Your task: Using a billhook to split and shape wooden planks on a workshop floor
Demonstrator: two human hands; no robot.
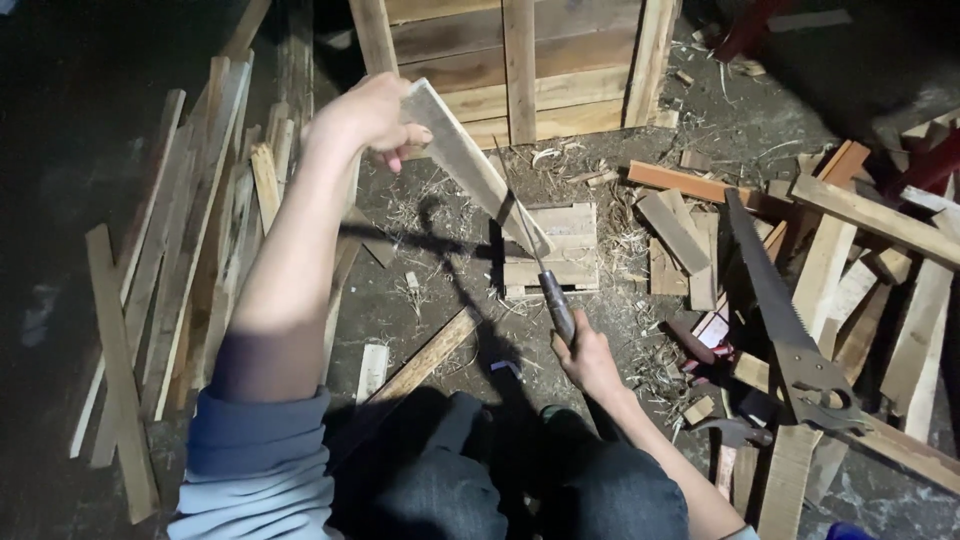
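Head view: two hands, left hand [365,115] gripping one board [475,165], right hand [588,360] one knife [535,255].

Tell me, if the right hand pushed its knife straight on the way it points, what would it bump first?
Probably the plank that the left hand holds up. The right hand aims the knife up and away, and its blade already seems to lie against that plank, above the block; depth is unclear.

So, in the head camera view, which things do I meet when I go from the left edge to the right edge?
Pile of thin wooden slats → left hand gripping a flat board → knife held in the right hand → scattered short offcuts → handsaw → heap of longer planks.
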